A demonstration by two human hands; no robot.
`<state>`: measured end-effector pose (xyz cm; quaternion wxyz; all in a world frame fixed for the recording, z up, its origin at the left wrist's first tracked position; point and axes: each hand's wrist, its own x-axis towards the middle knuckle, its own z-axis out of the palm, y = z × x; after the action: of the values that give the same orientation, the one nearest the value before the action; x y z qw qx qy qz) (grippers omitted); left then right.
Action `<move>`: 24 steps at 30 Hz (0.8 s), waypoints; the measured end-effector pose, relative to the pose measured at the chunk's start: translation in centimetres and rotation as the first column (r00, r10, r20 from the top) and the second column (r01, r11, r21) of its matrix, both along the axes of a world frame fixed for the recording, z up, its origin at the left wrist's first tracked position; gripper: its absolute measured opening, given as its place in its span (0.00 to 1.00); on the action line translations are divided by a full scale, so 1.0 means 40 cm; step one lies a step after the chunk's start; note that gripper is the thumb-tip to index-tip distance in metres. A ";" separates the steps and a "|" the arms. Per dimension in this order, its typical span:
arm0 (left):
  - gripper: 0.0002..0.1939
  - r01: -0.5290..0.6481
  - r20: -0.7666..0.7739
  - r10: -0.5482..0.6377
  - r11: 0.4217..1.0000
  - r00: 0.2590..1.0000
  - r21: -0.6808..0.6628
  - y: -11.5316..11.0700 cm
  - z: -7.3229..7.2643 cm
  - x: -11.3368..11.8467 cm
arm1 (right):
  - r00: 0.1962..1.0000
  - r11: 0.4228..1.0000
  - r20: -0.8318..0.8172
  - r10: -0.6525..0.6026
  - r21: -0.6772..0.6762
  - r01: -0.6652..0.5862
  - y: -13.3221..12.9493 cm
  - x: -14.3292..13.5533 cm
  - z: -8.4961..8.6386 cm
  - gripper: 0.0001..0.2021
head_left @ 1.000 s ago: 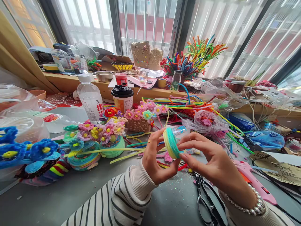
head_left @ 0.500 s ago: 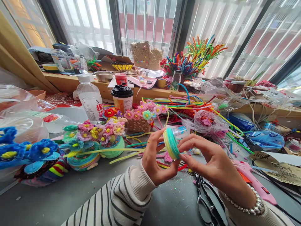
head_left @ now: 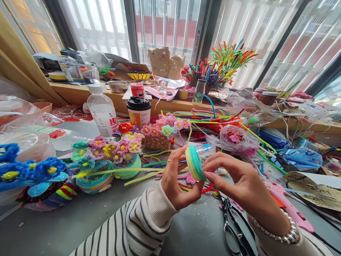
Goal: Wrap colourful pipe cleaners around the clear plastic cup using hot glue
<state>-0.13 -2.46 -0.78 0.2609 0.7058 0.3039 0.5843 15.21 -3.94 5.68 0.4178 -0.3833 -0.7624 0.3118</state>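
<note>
Both hands hold a small clear plastic cup (head_left: 204, 149) lying sideways above the grey table. Yellow and teal pipe cleaner (head_left: 194, 163) is coiled around its near end. My left hand (head_left: 177, 179) grips the coil from the left, thumb under it. My right hand (head_left: 237, 185) pinches the coil's right edge with thumb and forefinger. Both sleeves are white with dark stripes, and a pearl bracelet (head_left: 282, 234) sits on the right wrist.
Pipe-cleaner flower baskets (head_left: 125, 156) and blue flowers (head_left: 32, 174) stand at left. A water bottle (head_left: 102, 112) and lidded coffee cup (head_left: 139, 112) stand behind. Scissors (head_left: 234, 231) and a pink glue gun (head_left: 287, 206) lie at right. Loose pipe cleaners (head_left: 213, 117) cover the back.
The hands stay almost in place. My right fingers have shifted slightly along the coil's edge, and the cup has tipped a little.
</note>
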 end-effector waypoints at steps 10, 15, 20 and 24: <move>0.36 -0.001 0.006 0.001 1.000 1.000 -0.018 0.001 -0.004 0.000 | 1.000 1.000 -0.005 0.011 -0.003 -0.011 0.001 0.000 0.001 0.01; 0.36 0.008 0.006 -0.008 1.000 1.000 0.010 0.002 -0.003 -0.001 | 1.000 1.000 -0.008 0.013 -0.007 -0.013 0.002 -0.002 0.001 0.02; 0.36 0.008 0.005 -0.009 1.000 1.000 0.021 0.001 0.001 0.000 | 1.000 1.000 -0.014 0.014 -0.011 -0.014 0.003 -0.002 0.001 0.03; 0.36 -0.014 0.000 0.014 0.999 1.000 0.032 0.002 0.003 0.003 | 1.000 1.000 -0.007 0.002 -0.016 -0.002 0.003 -0.002 0.002 0.03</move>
<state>-0.02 -2.40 -0.66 0.2456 0.7079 0.2995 0.5906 15.12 -3.81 5.75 0.4169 -0.3849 -0.7589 0.3197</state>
